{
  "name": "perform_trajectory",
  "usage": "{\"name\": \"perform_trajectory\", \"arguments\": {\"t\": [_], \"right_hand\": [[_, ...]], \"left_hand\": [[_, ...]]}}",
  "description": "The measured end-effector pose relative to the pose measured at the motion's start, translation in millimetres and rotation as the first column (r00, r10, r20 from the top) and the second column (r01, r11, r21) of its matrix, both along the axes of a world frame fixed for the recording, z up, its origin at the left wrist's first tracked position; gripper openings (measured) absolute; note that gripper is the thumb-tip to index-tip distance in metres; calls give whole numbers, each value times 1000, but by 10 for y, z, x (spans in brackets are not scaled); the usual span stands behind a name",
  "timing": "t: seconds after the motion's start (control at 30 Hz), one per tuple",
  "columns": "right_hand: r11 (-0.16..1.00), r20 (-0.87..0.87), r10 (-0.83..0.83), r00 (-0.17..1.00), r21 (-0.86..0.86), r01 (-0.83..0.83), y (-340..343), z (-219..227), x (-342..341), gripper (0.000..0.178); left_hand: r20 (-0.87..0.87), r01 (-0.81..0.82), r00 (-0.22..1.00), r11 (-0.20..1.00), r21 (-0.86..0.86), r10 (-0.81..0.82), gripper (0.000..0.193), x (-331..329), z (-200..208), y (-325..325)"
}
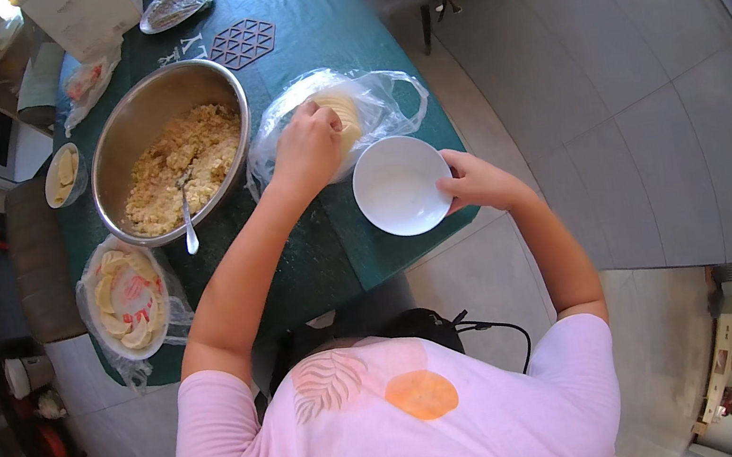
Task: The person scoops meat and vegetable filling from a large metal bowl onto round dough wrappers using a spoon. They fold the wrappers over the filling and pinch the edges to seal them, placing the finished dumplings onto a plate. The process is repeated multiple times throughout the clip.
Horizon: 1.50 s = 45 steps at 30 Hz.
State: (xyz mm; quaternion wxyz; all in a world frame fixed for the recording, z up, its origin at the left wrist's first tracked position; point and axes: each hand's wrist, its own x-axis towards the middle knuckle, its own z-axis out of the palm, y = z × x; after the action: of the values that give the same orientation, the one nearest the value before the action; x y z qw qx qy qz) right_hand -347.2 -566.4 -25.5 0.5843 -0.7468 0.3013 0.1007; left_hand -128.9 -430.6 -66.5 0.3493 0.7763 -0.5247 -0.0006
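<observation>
My left hand (311, 146) reaches over a stack of round, pale dumpling wrappers (341, 116) lying in a clear plastic bag (271, 127). Its fingers are curled together at the stack's near-left edge; whatever they pinch is hidden. With my right hand (479, 180) I grip the rim of a small white bowl (400, 187) at the table's right edge, thumb on the inside. The bowl tilts toward me and looks nearly bare within. To the left, a large steel basin (105, 141) holds crumbly, yellowish filling (187, 156) with a metal spoon (189, 220) standing in it.
On the green-covered table (307, 37), a plastic-lined plate (165, 329) of folded dumplings sits near left. A small bowl (54, 194) with pale pieces stands beyond it. Farther back are a dark lattice trivet (244, 44), a plastic-covered dish (176, 7) and a white box (85, 16).
</observation>
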Motion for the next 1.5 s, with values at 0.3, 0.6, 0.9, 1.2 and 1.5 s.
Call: {"name": "perform_trajectory", "arguments": {"t": [0.3, 0.6, 0.9, 1.2, 1.5], "right_hand": [[965, -102, -29, 994, -263, 1, -54, 72, -102, 32], [707, 366, 480, 797, -699, -104, 185, 224, 796, 18], [382, 53, 663, 747, -882, -277, 269, -83, 1354, 18], [510, 9, 621, 784, -765, -394, 303, -40, 1427, 14], [261, -160, 729, 666, -834, -486, 331, 71, 1401, 15]], "left_hand": [[-113, 75, 990, 992, -101, -87, 2, -31, 2, 151], [-159, 100, 979, 984, -148, -124, 11, 7, -31, 171], [-238, 60, 969, 997, -50, -70, 21, 165, -145, 406], [-810, 45, 585, 999, -20, -42, 18, 271, -341, 417], [-749, 128, 661, 980, 154, 32, 26, 277, -183, 339]]}}
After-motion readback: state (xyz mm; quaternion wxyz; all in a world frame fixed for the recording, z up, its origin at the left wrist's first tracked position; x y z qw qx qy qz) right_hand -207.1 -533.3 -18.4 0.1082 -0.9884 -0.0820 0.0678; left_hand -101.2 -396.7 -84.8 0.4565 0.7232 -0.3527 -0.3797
